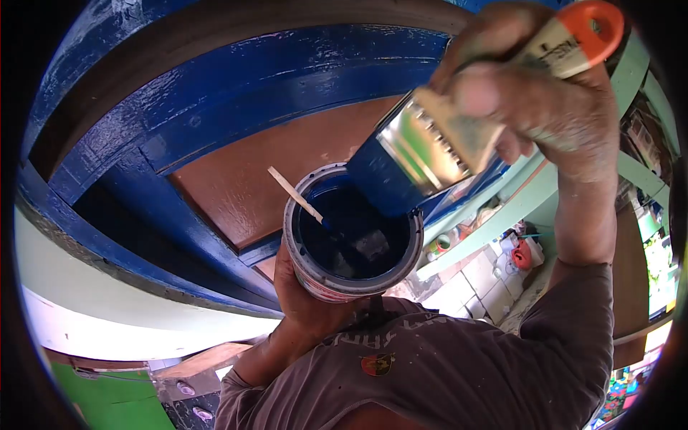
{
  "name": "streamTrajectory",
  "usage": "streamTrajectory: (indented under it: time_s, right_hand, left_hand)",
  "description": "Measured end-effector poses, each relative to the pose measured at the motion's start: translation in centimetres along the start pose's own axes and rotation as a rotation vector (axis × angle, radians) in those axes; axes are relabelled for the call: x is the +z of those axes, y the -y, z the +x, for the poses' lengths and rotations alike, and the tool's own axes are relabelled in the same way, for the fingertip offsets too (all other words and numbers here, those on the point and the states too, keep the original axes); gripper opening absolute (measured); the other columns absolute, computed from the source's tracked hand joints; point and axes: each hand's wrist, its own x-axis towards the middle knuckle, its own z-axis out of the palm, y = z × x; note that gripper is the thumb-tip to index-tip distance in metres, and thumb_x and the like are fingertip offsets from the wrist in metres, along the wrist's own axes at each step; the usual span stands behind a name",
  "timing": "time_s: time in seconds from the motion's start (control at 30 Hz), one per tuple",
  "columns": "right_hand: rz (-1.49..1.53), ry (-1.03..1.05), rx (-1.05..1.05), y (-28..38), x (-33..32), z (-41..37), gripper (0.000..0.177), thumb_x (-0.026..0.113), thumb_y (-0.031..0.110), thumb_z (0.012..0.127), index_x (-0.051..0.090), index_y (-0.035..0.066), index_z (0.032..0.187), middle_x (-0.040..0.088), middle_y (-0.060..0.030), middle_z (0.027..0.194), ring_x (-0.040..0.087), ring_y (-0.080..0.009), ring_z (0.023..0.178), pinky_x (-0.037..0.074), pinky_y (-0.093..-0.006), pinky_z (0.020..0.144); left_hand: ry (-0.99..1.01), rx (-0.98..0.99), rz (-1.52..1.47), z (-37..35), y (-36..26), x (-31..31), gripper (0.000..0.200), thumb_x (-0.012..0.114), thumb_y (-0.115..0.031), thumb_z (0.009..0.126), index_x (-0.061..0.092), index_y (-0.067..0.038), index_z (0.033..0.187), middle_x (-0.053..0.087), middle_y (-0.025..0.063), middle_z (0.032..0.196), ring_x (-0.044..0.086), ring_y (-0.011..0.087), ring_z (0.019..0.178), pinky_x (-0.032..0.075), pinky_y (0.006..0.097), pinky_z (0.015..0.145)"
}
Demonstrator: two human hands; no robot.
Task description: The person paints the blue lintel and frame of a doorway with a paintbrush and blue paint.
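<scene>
My right hand (530, 107) is closed around the handle of a wide paintbrush (430, 150) with an orange handle end and a shiny metal band. Its bristles are coated in dark blue paint and overlap the upper right rim of a paint bucket (291, 228). From below, my left hand (304, 290) grips that bucket, its fingers partly hidden behind the wall. Dark blue paint (358, 244) lies inside, and a thin wooden stick (295, 193) leans out over the left rim.
Behind the bucket stands a panelled door (287, 86) with glossy blue framing and a brown panel (236, 179). Pale green beams (502, 208) run along the right. Farther down are floor tiles (480, 283) and a red object (525, 254).
</scene>
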Motion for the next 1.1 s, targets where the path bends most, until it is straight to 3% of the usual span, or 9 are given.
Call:
streamTrajectory:
  time_s: [0.13, 0.2, 0.3, 0.53, 0.67, 0.73, 0.83, 0.93, 1.1]
  right_hand:
    - [-0.076, 0.070, 0.124, -1.0, 2.6, 0.3, 0.022, 0.086, 0.012, 0.087, 0.073, -0.004, 0.095, 0.074, -0.0116, 0.084, 0.069, -0.0139, 0.063, 0.054, -0.0246, 0.054]
    - [0.072, 0.084, 0.155, -2.4, 4.2, 0.4, 0.014, 0.085, 0.002, 0.085, 0.073, -0.002, 0.090, 0.072, -0.0080, 0.078, 0.069, -0.0129, 0.065, 0.054, -0.0248, 0.055]
    - [-0.167, 0.269, 0.331, -0.9, 4.4, 1.4, 0.011, 0.084, 0.005, 0.087, 0.074, 0.000, 0.087, 0.072, -0.0075, 0.077, 0.070, -0.0126, 0.068, 0.054, -0.0265, 0.057]
    - [-0.584, 0.308, -0.239, -0.1, 4.2, -0.2, 0.022, 0.090, 0.015, 0.077, 0.073, 0.005, 0.085, 0.072, -0.0109, 0.077, 0.070, -0.0202, 0.063, 0.053, -0.0324, 0.054]
    - [-0.558, 0.215, -0.400, 0.5, 3.8, -1.3, 0.018, 0.086, 0.014, 0.081, 0.075, 0.003, 0.091, 0.073, -0.0100, 0.078, 0.071, -0.0166, 0.063, 0.050, -0.0316, 0.047]
    - [-0.354, 0.091, -0.331, -0.9, 3.0, -2.5, 0.017, 0.084, 0.013, 0.085, 0.075, 0.001, 0.095, 0.073, -0.0103, 0.079, 0.070, -0.0159, 0.062, 0.051, -0.0295, 0.048]
    - [0.188, -0.284, 0.182, -1.9, 3.4, -5.4, 0.015, 0.080, 0.011, 0.092, 0.074, -0.001, 0.098, 0.074, -0.0110, 0.079, 0.070, -0.0161, 0.062, 0.055, -0.0259, 0.052]
    - [0.587, -0.420, 0.336, -6.9, 4.0, -7.5, 0.034, 0.077, 0.025, 0.093, 0.066, -0.004, 0.106, 0.072, -0.0188, 0.080, 0.063, -0.0227, 0.044, 0.050, -0.0300, 0.036]
    - [1.034, -0.507, 0.415, -9.4, 5.4, -9.7, 0.037, 0.069, 0.037, 0.099, 0.064, 0.005, 0.115, 0.074, -0.0190, 0.096, 0.069, -0.0260, 0.054, 0.053, -0.0307, 0.039]
  left_hand:
    - [-0.049, 0.008, 0.042, -0.1, -0.1, 0.0, 0.072, 0.039, -0.062, 0.104, 0.043, -0.010, 0.154, 0.052, 0.0199, 0.151, 0.057, 0.0396, 0.135, 0.052, 0.0605, 0.108]
    - [-0.043, -0.010, 0.029, -0.2, 0.0, 0.1, 0.073, 0.040, -0.063, 0.103, 0.043, -0.010, 0.154, 0.053, 0.0198, 0.150, 0.057, 0.0397, 0.134, 0.051, 0.0605, 0.108]
    - [-0.028, -0.039, 0.014, -0.3, 0.0, 0.3, 0.077, 0.040, -0.067, 0.102, 0.042, -0.010, 0.154, 0.054, 0.0198, 0.148, 0.058, 0.0397, 0.133, 0.053, 0.0604, 0.106]
    - [0.005, -0.032, 0.050, -0.4, -0.2, -0.2, 0.083, 0.036, -0.073, 0.099, 0.042, -0.010, 0.153, 0.058, 0.0203, 0.142, 0.067, 0.0391, 0.119, 0.059, 0.0607, 0.094]
    - [-0.027, 0.003, 0.042, -0.4, 0.1, -0.3, 0.084, 0.036, -0.075, 0.099, 0.042, -0.010, 0.153, 0.059, 0.0219, 0.140, 0.069, 0.0394, 0.114, 0.061, 0.0575, 0.089]
    - [0.003, -0.027, 0.039, -0.5, 0.1, 0.1, 0.085, 0.035, -0.075, 0.099, 0.042, -0.011, 0.153, 0.059, 0.0222, 0.140, 0.069, 0.0394, 0.115, 0.061, 0.0560, 0.088]
    - [-0.031, -0.057, 0.106, -0.4, 0.0, 0.5, 0.085, 0.035, -0.076, 0.098, 0.042, -0.011, 0.153, 0.060, 0.0218, 0.140, 0.068, 0.0399, 0.116, 0.061, 0.0573, 0.088]
    - [-0.065, -0.043, 0.102, -0.5, 0.1, 1.2, 0.085, 0.035, -0.076, 0.098, 0.043, -0.011, 0.152, 0.060, 0.0216, 0.141, 0.068, 0.0405, 0.117, 0.061, 0.0585, 0.087]
    - [0.062, -0.007, 0.150, -0.5, 0.2, 1.3, 0.081, 0.038, -0.073, 0.099, 0.044, -0.012, 0.152, 0.059, 0.0206, 0.142, 0.067, 0.0409, 0.118, 0.060, 0.0583, 0.089]
